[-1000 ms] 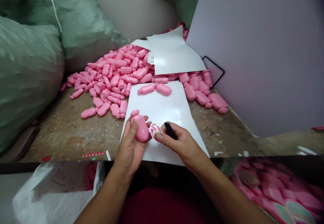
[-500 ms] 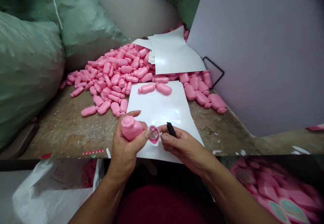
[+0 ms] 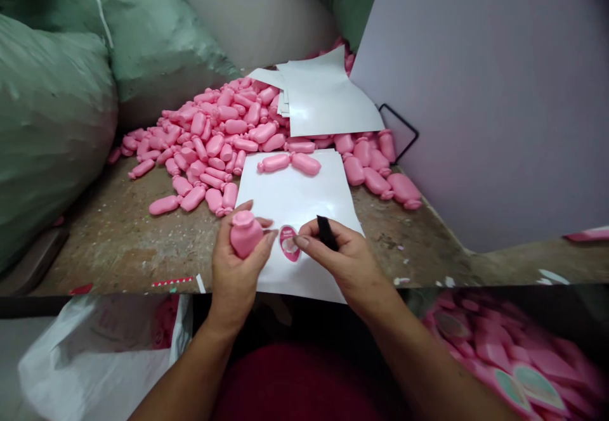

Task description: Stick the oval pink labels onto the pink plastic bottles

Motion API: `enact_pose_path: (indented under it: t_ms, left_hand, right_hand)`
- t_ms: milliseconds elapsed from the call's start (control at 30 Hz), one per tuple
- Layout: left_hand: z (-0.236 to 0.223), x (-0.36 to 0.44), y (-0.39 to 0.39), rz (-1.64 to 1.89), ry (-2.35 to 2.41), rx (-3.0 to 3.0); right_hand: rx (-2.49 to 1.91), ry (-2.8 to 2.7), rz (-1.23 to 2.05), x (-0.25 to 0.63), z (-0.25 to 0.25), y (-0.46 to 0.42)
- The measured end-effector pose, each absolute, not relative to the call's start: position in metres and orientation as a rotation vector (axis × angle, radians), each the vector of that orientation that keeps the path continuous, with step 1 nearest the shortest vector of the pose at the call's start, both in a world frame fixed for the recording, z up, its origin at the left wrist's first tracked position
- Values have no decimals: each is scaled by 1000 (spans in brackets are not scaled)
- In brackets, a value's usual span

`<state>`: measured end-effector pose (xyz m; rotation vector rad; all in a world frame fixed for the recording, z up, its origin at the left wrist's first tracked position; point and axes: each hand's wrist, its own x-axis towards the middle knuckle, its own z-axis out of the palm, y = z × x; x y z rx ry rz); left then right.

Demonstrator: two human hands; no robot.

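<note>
My left hand (image 3: 238,265) is closed around a pink bottle (image 3: 245,236), its neck tilted up toward the back. In my right hand (image 3: 347,253) an oval pink-and-white sticker (image 3: 289,243) is pinched by its edge between thumb and fingertip. A black strip (image 3: 327,232), perhaps a band or a tool, shows at the fingers of that hand; how it is held I cannot tell. Both hands are above a white sheet (image 3: 304,202). Two pink bottles (image 3: 305,163) lie at the sheet's far end.
A heap of pink bottles (image 3: 209,129) covers the back of the worn table (image 3: 114,237). More white sheets (image 3: 328,97) lie on it. Green sacks (image 3: 52,104) stand left, a pale panel (image 3: 466,104) right. Below are a white bag (image 3: 95,357) and labelled pink bottles (image 3: 518,357).
The sticker has come away from my left thumb and now hangs from my right fingers, its printed face turned toward me. The view has shifted slightly.
</note>
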<state>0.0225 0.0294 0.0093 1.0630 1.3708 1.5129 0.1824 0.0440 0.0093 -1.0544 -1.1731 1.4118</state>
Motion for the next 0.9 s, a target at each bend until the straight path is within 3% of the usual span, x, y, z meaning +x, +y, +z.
enact_pose_path:
  t_ms: [300, 800, 900]
  left_hand:
    - [0, 37, 20, 1235, 1187, 708]
    - [10, 36, 25, 1256, 1070, 511]
    - [8, 36, 26, 1225, 1029, 458]
  right_hand:
    - [-1072, -1031, 1450, 185, 1, 44]
    - [-1043, -690, 1497, 190, 15, 49]
    - [-1016, -729, 1669, 191, 17, 44]
